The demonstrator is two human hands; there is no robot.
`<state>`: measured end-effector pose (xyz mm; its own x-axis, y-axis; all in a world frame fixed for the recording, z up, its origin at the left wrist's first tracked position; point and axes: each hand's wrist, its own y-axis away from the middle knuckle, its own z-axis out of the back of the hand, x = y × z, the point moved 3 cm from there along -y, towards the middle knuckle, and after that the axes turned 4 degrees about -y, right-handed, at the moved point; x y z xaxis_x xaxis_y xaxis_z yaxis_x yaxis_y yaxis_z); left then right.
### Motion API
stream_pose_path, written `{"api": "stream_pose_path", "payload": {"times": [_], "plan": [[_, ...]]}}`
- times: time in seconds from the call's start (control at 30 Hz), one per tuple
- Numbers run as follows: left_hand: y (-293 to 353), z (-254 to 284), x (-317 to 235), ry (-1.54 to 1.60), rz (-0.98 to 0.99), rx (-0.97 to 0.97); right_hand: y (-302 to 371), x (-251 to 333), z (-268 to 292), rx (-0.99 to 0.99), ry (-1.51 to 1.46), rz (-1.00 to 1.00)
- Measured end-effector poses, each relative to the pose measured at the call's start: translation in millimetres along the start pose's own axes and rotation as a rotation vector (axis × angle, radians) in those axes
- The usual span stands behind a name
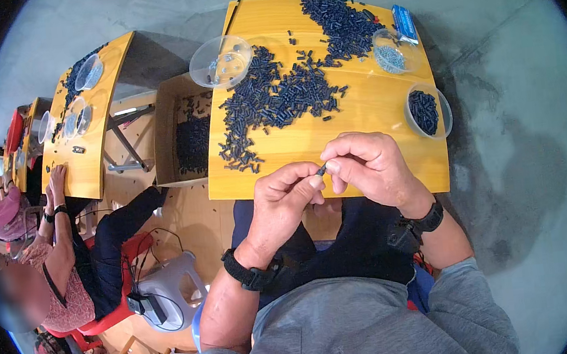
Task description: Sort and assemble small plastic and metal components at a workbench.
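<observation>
Just above the near edge of the yellow table, my left hand and my right hand meet. Their thumbs and forefingers pinch a short black tube-like piece from both sides; the fingers partly cover it. Beyond my left hand, a wide heap of similar black pieces spreads over the tabletop. A second heap lies at the far edge. To the right of my right hand stands a clear plastic bowl holding black pieces.
Small silvery parts fill a clear bowl at the right, beside a blue box. Another clear bowl overhangs the left edge. On the floor, a cardboard box holds black pieces. Seated people work at further tables to the left.
</observation>
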<state>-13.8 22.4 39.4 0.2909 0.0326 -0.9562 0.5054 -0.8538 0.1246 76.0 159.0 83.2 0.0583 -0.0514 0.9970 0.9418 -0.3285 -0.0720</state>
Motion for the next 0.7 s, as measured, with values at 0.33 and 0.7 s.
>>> {"api": "stream_pose_path", "payload": {"times": [0.33,0.7], "plan": [[-0.9,-0.5,0.9,-0.009,0.04,0.021,-4.9,11.6,3.2,0.084,0.164,0.013],[-3.8,-7.2,-8.6,-0.028,-0.004,-0.058,-16.1,17.5,-0.2,0.086,0.367,0.155]]}}
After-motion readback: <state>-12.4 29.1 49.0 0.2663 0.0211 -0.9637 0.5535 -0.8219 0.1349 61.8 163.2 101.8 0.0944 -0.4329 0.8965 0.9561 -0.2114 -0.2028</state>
